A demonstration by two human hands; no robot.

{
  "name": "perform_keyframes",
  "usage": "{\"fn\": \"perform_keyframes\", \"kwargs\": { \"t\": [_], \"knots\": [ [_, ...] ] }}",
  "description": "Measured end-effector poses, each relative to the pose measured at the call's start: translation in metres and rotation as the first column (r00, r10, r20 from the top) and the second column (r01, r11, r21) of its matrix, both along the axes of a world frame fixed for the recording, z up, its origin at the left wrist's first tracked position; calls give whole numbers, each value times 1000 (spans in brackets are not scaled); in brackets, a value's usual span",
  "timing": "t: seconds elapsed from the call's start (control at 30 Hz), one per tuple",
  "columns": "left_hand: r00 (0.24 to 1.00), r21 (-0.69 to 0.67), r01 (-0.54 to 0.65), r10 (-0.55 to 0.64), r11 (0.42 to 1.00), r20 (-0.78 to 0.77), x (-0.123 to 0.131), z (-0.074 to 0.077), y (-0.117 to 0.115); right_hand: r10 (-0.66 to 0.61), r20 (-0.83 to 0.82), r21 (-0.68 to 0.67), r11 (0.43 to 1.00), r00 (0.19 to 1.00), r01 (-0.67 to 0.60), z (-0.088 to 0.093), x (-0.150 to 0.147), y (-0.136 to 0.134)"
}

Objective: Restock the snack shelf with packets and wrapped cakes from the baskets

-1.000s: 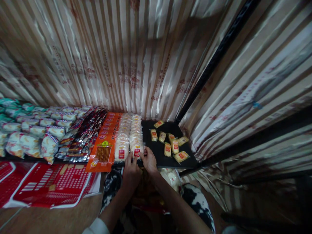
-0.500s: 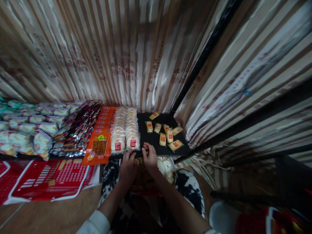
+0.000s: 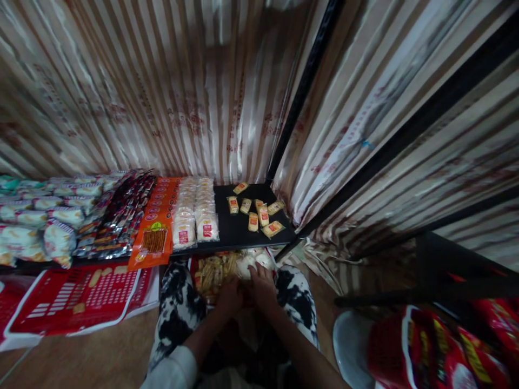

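Note:
Both hands are low over a red basket between the knees, below the black shelf (image 3: pixel 239 245). My right hand (image 3: pixel 263 283) touches the white packets (image 3: pixel 245 265) in the basket, its fingers spread. My left hand (image 3: pixel 230 294) is beside it, near the yellow packets (image 3: pixel 214 273); its fingers are too dark to make out. On the shelf stand two rows of white round snack packs (image 3: pixel 206 227), and several small yellow packets (image 3: pixel 253 222) lie scattered to their right.
An orange snack bag (image 3: pixel 154 237), dark foil packs (image 3: pixel 117 227) and white-blue bags (image 3: pixel 60 237) fill the shelf's left. A red basket (image 3: pixel 77 302) lies below. Black posts (image 3: pixel 304 86) and striped curtain (image 3: pixel 182 81) stand behind; red bags (image 3: pixel 446 346) sit lower right.
Both hands have moved from the shelf's front edge down to the basket. The view has shifted to the right, and more of the yellow packets in the basket shows.

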State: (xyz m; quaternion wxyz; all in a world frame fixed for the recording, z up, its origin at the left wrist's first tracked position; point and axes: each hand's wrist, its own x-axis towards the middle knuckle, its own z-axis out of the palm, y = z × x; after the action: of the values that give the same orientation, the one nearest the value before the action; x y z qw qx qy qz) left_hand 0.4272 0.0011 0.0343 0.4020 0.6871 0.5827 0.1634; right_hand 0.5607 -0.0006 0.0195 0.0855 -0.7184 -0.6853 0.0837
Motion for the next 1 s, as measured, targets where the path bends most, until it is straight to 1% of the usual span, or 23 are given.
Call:
{"fn": "perform_keyframes", "kwargs": {
  "t": [0.1, 0.2, 0.37, 0.47, 0.57, 0.63, 0.7, 0.77, 0.83, 0.9, 1.0],
  "knots": [
    [999, -31, -32, 33, 999, 34, -1, -3, -2, -29, -8, 1, 1000, 1000, 29, 4, -8, -3],
    [991, -61, -78, 84, 995, 102, -2, -5, -3, -20, -61, 7, 1000, 998, 21, 6, -10, -4],
    [945, -148, -170, 204, 974, 257, 3, -9, 0, -62, -164, 8, 998, 984, 64, 7, -6, -1],
    [894, -204, -272, 325, 940, 307, 5, -9, 2, -30, -267, 44, 998, 963, 43, 4, -2, 2],
    [820, -259, -413, 481, 873, 310, 2, -5, 7, 75, -390, 57, 997, 918, -58, 1, 2, 5],
    [760, -314, -481, 568, 819, 317, -3, 1, 10, 145, -458, 63, 989, 877, -131, 2, 4, 6],
    [697, -384, -510, 631, 770, 341, -10, 10, 13, 202, -499, 80, 979, 843, -188, 6, 4, 5],
    [639, -456, -504, 672, 734, 375, -17, 22, 16, 258, -508, 100, 965, 822, -241, 12, 2, 4],
    [591, -519, -476, 695, 710, 410, -25, 34, 18, 302, -505, 117, 952, 809, -282, 19, -1, 3],
    [552, -568, -437, 707, 697, 443, -32, 46, 20, 305, -517, 127, 951, 800, -280, 26, -5, 3],
    [508, -609, -391, 714, 690, 483, -41, 62, 22, 241, -580, 126, 970, 778, -206, 35, -13, 4]
  ]
}}
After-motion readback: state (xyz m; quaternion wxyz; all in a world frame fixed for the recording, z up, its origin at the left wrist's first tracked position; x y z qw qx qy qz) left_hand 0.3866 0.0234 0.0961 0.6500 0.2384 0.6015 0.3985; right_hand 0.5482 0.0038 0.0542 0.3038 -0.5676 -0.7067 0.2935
